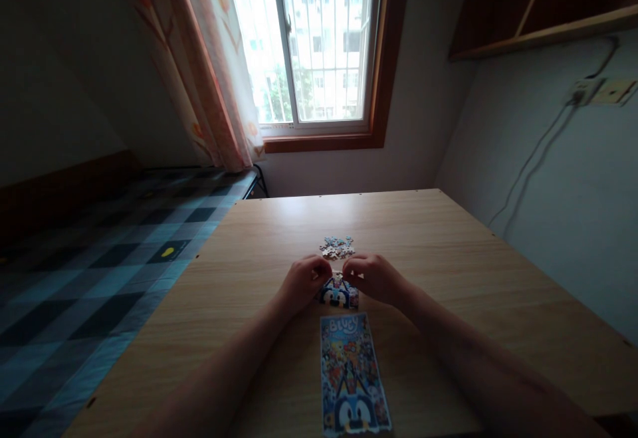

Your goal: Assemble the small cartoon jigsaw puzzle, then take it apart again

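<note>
A partly assembled jigsaw puzzle (335, 297) with a blue cartoon dog face lies on the table between my hands. My left hand (305, 280) is at its upper left, fingers curled into a pinch; what they hold, if anything, is hidden. From the other side, my right hand (373, 276) pinches at the puzzle's upper edge, where a small pale jigsaw piece (337, 272) shows at the fingertips. Just beyond both hands sits a pile of loose jigsaw pieces (337, 248). Closer to me is a printed "Bluey" picture sheet (353, 375) bearing the same dog face.
The light wooden table (413, 225) carries all of this. Left of it stands a bed with a checked cover (149, 245). A window (323, 46) with a patterned curtain (199, 66) is ahead. On the right wall a cable (528, 165) hangs from a socket (588, 91), below a shelf (543, 36).
</note>
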